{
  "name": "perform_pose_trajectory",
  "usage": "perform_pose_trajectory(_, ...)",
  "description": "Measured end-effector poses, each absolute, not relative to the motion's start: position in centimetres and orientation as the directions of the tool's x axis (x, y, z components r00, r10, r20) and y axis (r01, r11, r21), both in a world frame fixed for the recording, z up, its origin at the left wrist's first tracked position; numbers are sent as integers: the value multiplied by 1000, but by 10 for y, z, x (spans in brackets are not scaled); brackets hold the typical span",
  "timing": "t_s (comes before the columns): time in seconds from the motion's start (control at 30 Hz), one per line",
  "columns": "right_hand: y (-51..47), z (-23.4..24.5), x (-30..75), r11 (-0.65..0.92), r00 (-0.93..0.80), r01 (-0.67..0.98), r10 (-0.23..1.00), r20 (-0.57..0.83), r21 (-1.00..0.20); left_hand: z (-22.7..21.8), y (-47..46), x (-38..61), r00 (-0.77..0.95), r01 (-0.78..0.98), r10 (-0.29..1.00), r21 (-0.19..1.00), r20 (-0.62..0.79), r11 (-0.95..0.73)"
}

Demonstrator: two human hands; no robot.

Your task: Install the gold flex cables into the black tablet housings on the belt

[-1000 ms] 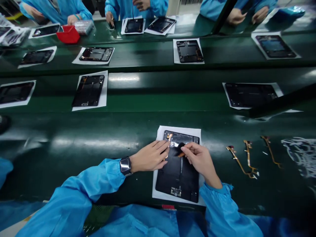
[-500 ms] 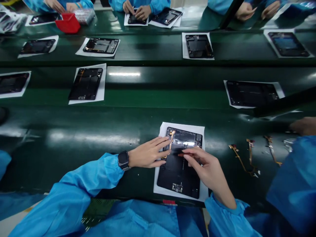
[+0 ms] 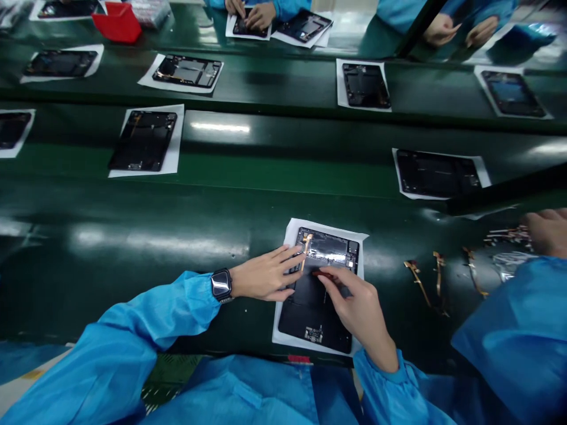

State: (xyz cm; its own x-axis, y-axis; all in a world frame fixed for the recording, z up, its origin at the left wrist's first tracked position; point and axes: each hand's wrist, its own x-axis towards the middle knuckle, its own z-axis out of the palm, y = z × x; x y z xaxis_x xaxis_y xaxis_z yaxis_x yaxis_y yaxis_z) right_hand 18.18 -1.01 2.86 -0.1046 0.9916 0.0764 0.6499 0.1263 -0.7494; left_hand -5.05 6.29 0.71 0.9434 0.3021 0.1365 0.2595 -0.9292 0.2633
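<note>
An opened black tablet body [image 3: 319, 298] lies on a white sheet [image 3: 292, 233] at the near edge of the green belt. My left hand [image 3: 266, 276], with a smartwatch on its wrist, lies flat with fingers stretched onto the tablet's left edge, next to an orange flex cable [image 3: 305, 243]. My right hand [image 3: 354, 301] rests on the tablet's middle, its fingertips pressed together on a small reddish part [image 3: 322, 274].
Loose orange flex cables [image 3: 427, 280] lie on the belt to the right. A co-worker's blue sleeve [image 3: 518, 336] and hand [image 3: 547, 230] reach in there. More tablets on sheets [image 3: 142, 140] [image 3: 436, 173] sit on the farther belts. People in blue work at the far side beside a red bin [image 3: 116, 22].
My right hand slid slightly left and down along the tablet, and a dark round piece at its fingertips is gone from sight. The co-worker's sleeve and hand came in at the right.
</note>
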Motion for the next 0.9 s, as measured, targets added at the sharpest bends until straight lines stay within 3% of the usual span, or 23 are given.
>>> perform_pose_trajectory(0.27,-12,30,179,192,-160,705,981,110,-683,8,61,-50,940,259,307,274,147,-926)
perform_pose_trajectory(0.67,-6,41,148,431,-434,849,899,62,-305,-4,71,-56,893,222,392,540,221,-812)
perform_pose_trajectory(0.9,-4,40,145,402,-402,856,913,73,-326,-6,71,-55,885,204,393,551,248,-809)
